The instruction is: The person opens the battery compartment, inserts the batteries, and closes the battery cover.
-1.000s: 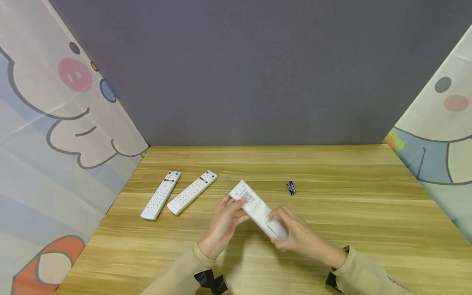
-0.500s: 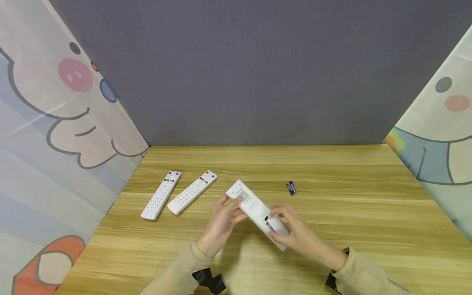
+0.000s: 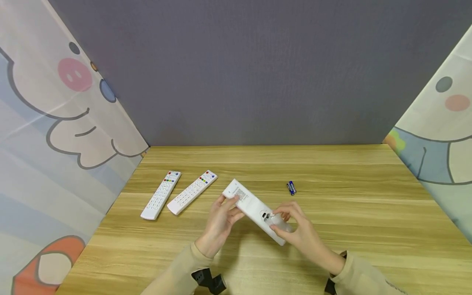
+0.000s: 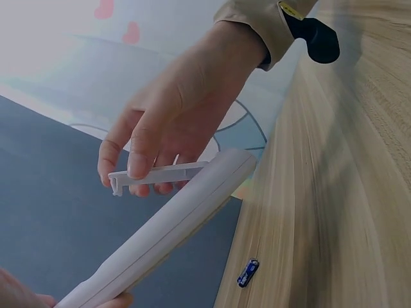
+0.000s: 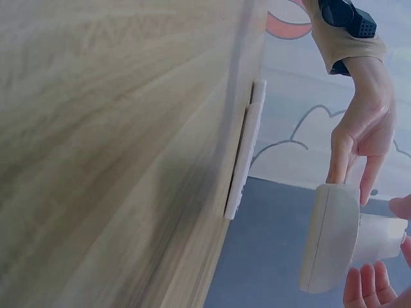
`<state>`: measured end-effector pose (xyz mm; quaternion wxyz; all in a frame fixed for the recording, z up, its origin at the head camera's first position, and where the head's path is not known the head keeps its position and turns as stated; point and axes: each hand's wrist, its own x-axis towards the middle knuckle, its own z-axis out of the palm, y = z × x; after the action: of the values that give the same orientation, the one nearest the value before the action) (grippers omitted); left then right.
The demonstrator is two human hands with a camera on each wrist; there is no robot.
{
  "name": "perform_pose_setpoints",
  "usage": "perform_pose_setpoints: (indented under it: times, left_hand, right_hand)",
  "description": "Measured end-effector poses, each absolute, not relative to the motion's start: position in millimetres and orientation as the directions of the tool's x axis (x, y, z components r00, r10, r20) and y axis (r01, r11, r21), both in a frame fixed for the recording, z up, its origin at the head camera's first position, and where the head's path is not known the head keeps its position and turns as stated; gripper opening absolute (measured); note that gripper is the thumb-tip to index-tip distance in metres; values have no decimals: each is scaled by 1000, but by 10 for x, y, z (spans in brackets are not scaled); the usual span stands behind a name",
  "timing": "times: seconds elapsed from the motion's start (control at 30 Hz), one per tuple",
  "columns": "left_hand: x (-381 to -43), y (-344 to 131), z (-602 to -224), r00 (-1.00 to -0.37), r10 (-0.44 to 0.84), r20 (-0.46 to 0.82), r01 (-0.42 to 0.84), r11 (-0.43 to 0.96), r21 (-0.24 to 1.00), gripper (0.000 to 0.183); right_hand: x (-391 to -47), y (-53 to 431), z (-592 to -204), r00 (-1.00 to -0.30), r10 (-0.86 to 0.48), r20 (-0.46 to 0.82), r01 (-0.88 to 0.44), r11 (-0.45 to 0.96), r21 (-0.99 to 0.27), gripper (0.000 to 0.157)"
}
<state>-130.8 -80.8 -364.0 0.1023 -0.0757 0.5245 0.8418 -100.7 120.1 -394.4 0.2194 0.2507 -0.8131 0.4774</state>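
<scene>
A white remote control (image 3: pixel 252 206) is held back side up above the table by my left hand (image 3: pixel 218 223), its thumb on the printed code label near one end. My right hand (image 3: pixel 302 231) pinches the remote's white battery cover (image 4: pixel 164 176) between thumb and fingers. In the left wrist view the cover's clip end is lifted off the back, while its other end overlaps the remote. Part of the battery compartment shows from above, with dark parts in it; my right fingers hide the rest. Two blue batteries (image 3: pixel 291 188) lie side by side beyond my right hand.
Two more white remotes lie buttons up at the left, one (image 3: pixel 161 196) further out and one (image 3: pixel 192 192) nearer my left hand. A grey panel (image 3: pixel 265 73) stands along the table's (image 3: pixel 350 176) back edge. Printed cloths (image 3: pixel 33 164) hang on both sides.
The battery cover, flush with the remote a second ago, has been lifted at its clip end by my right hand, uncovering part of the compartment. The remote has shifted slightly left.
</scene>
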Motion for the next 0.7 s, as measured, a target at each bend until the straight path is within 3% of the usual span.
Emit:
perform_pose_setpoints:
  times: [0.33, 0.7]
  left_hand:
    - [-1310, -811, -3654, -966, 84, -244, -256, -430, 866, 43]
    - [-1329, -830, -3675, -963, 77, -257, -265, -427, 865, 43]
  right_hand:
    - [-994, 1198, -3933, -802, -178, 571, -588, 408, -698, 37]
    - [-1057, 1289, -3889, -840, -166, 517, -543, 284, -790, 35]
